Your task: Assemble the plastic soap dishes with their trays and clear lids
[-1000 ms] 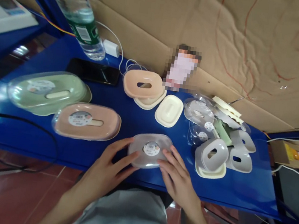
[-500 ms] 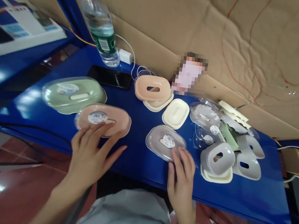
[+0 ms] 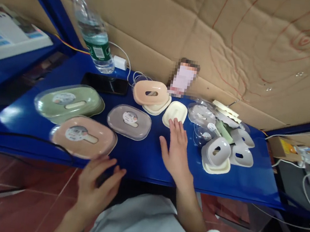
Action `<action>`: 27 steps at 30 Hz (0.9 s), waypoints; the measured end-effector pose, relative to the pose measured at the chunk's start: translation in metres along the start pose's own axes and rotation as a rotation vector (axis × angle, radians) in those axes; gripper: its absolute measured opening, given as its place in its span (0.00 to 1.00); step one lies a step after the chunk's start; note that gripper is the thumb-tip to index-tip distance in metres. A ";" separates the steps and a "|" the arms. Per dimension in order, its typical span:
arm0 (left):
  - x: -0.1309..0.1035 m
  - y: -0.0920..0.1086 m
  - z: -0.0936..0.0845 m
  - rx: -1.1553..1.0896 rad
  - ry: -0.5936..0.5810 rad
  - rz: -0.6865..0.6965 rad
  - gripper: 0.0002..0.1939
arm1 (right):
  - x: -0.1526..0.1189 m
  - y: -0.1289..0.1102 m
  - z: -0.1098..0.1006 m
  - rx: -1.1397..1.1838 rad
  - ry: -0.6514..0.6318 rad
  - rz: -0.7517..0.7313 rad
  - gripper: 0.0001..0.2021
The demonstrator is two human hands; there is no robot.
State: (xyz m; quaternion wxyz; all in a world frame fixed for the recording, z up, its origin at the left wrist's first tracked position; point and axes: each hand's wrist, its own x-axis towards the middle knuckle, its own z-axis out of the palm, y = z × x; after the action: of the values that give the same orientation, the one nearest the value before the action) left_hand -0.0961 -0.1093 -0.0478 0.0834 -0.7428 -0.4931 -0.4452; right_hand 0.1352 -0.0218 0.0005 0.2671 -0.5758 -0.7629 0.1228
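Observation:
My left hand [image 3: 100, 179] is at the table's front edge, fingers curved and apart, with nothing in it. Just beyond its fingertips lies a pink oval plastic box [image 3: 73, 141] with a clear cover and a round label. My right hand [image 3: 177, 150] reaches forward with fingers stretched out. Its fingertips overlap the near edge of a small cream tray [image 3: 176, 109]; whether they touch it I cannot tell. Between the hands, farther back, sits a grey covered oval box [image 3: 140, 126]. A green covered box [image 3: 58, 108] lies behind the pink one.
A peach slotted tray [image 3: 143, 97] rests on a cream piece at the back. Grey slotted trays [image 3: 220, 143] and clear covers crowd the right. A water bottle [image 3: 96, 42], a dark phone [image 3: 104, 83] and a white charger [image 3: 119, 63] stand along the cardboard wall.
The grey box has moved left and back, away from my right hand, which now reaches to the cream tray. The pink box sits farther left and nearer; my left hand has drawn back from it.

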 end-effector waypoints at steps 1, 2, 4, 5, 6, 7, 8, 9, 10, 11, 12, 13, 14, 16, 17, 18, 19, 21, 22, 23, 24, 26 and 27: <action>0.003 0.008 0.005 -0.058 -0.030 0.037 0.20 | -0.001 0.009 -0.001 -0.061 -0.025 0.019 0.31; 0.006 0.015 0.011 -0.120 -0.082 0.065 0.20 | -0.003 0.016 -0.003 -0.101 -0.064 0.026 0.31; 0.014 0.029 0.021 -0.225 -0.156 0.127 0.19 | -0.014 0.027 -0.011 -0.107 -0.131 0.008 0.31; 0.019 0.034 0.025 -0.257 -0.200 0.144 0.20 | -0.022 0.030 -0.018 -0.087 -0.144 -0.003 0.29; 0.024 0.038 0.030 -0.271 -0.236 0.157 0.21 | -0.030 0.032 -0.025 -0.064 -0.145 -0.010 0.27; 0.028 0.040 0.033 -0.265 -0.275 0.165 0.22 | -0.040 0.033 -0.033 -0.045 -0.140 -0.013 0.26; 0.032 0.042 0.037 -0.247 -0.318 0.167 0.23 | -0.049 0.034 -0.042 -0.035 -0.134 -0.019 0.24; 0.035 0.043 0.040 -0.227 -0.361 0.173 0.22 | -0.058 0.036 -0.051 -0.035 -0.127 -0.033 0.24; 0.038 0.044 0.043 -0.211 -0.403 0.182 0.20 | -0.066 0.039 -0.059 -0.048 -0.117 -0.049 0.24; 0.040 0.044 0.046 -0.203 -0.438 0.194 0.18 | -0.073 0.044 -0.066 -0.075 -0.099 -0.061 0.24; 0.041 0.045 0.048 -0.197 -0.464 0.203 0.16 | -0.079 0.050 -0.072 -0.118 -0.064 -0.058 0.24; 0.041 0.046 0.050 -0.194 -0.479 0.212 0.14 | -0.084 0.058 -0.078 -0.175 -0.010 -0.034 0.24; 0.041 0.047 0.052 -0.188 -0.484 0.220 0.13 | -0.088 0.067 -0.082 -0.241 0.052 0.010 0.25; 0.039 0.050 0.053 -0.163 -0.475 0.228 0.12 | -0.095 0.085 -0.088 -0.347 0.158 0.115 0.26; 0.038 0.051 0.053 -0.153 -0.469 0.229 0.12 | -0.098 0.093 -0.090 -0.371 0.190 0.152 0.25; 0.037 0.052 0.053 -0.148 -0.462 0.230 0.11 | -0.102 0.099 -0.091 -0.372 0.206 0.169 0.23; 0.036 0.052 0.052 -0.147 -0.457 0.233 0.11 | -0.105 0.102 -0.092 -0.356 0.211 0.165 0.21; 0.034 0.050 0.050 -0.161 -0.461 0.243 0.11 | -0.114 0.100 -0.091 -0.298 0.201 0.118 0.18; 0.034 0.047 0.049 -0.176 -0.471 0.247 0.11 | -0.119 0.095 -0.089 -0.263 0.194 0.087 0.18; 0.033 0.044 0.048 -0.195 -0.479 0.247 0.09 | -0.124 0.089 -0.087 -0.222 0.180 0.049 0.19; 0.034 0.040 0.047 -0.210 -0.487 0.237 0.10 | -0.128 0.083 -0.083 -0.174 0.156 0.003 0.21; 0.035 0.034 0.046 -0.208 -0.478 0.190 0.16 | -0.134 0.070 -0.074 -0.074 0.086 -0.105 0.23; 0.036 0.031 0.045 -0.185 -0.463 0.167 0.21 | -0.135 0.066 -0.070 -0.030 0.050 -0.153 0.24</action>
State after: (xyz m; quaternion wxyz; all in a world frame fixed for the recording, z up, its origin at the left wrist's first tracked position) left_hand -0.0406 -0.0757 -0.0373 -0.0634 -0.8673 -0.3935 -0.2981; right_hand 0.2536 -0.1374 -0.0106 0.2858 -0.5226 -0.7996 0.0762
